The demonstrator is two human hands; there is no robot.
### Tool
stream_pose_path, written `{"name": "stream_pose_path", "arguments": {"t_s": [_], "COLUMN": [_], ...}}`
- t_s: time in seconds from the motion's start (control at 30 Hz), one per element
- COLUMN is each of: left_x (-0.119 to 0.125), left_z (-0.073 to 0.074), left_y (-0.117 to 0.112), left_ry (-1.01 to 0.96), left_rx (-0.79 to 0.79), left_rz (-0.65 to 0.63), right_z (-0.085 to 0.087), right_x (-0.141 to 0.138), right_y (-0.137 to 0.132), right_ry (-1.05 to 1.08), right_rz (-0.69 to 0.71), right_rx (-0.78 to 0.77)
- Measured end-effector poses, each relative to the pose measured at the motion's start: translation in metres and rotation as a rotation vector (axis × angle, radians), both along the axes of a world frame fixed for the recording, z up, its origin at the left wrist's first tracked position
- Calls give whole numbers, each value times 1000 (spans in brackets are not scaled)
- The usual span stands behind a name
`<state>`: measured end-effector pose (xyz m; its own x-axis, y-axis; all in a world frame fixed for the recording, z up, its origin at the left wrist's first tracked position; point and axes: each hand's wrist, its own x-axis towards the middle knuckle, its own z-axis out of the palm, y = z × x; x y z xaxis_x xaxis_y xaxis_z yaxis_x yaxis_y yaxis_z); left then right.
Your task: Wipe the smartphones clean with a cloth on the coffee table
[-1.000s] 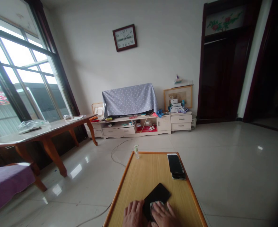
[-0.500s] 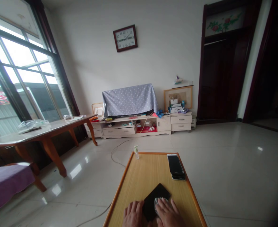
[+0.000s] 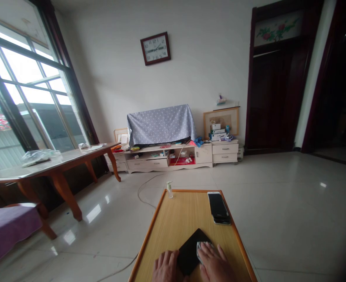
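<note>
A black smartphone (image 3: 189, 252) lies face up and angled on a low wooden table (image 3: 173, 223), near the table's front edge. My left hand (image 3: 167, 267) rests on the phone's left side and steadies it. My right hand (image 3: 215, 264) presses a small pale cloth (image 3: 201, 250) onto the phone's right part, and the fingers hide part of the cloth. Farther along the table's right edge, a dark phone (image 3: 218, 205) lies on top of another phone (image 3: 221, 221).
A small pump bottle (image 3: 169, 190) stands at the table's far left corner. A white cable (image 3: 140, 196) curves across the tiled floor beside the table. A long wooden table (image 3: 58, 166) stands to the left, and a cream TV cabinet (image 3: 161, 160) stands against the far wall.
My right hand and the cloth have slid rightward across the black phone. My left hand has stayed nearly still. The camera view has shifted slightly.
</note>
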<state>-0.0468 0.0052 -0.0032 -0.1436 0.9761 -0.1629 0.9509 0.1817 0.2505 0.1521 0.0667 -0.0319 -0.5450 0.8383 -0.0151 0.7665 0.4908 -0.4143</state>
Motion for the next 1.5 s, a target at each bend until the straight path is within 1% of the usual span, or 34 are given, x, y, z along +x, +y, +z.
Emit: {"name": "stream_pose_path", "arguments": {"t_s": [0.1,0.17,0.23,0.37,0.43,0.47,0.53,0.6,0.7,0.77,0.83,1.0,1.07,1.1,1.17,1.27,1.33,1.43,1.5], "left_x": [0,1,1,1,2,1,1,1,0,0,0,1,1,2,2,2,2,1,1], "left_z": [1,2,3,5,5,5,5,4,4,4,5,7,7,8,8,7,6,5,5], "left_y": [0,0,0,-1,-1,-1,0,0,1,1,1,-1,-2,-2,-1,-1,0,-1,-1], "left_ry": [3,7,12,13,9,7,8,12,10,5,3,7,7,8,12,12,9,9,13], "left_rx": [-14,-28,-37,-30,-22,-21,-23,-28,-44,-57,-54,-33,-31,-31,-36,-33,-27,-22,-18], "left_rz": [-8,-11,-10,-16,-14,-12,-10,-13,-24,-35,-33,-17,-15,-14,-13,-20,-24,-18,-16], "right_z": [-17,-21,-16,6,12,11,3,-14,-39,-45,-40,-2,5,5,-1,-16,-20,-14,-6], "right_x": [-9,-13,-12,-1,3,3,0,-5,-15,-20,-21,-13,-11,-10,-13,-20,-23,-21,-16], "right_y": [-2,-4,-5,-4,-3,-3,-2,-2,-3,-4,-5,-6,-5,-5,-5,-7,-8,-8,-5], "right_ry": [30,54,72,80,70,64,53,59,105,135,143,102,94,91,82,96,127,149,145], "right_rz": [108,179,185,33,-16,-25,-13,31,158,223,204,34,-6,-17,-3,75,129,128,64], "right_rx": [-49,-81,-94,-29,12,27,45,67,111,128,115,77,84,87,91,116,130,112,106]}}
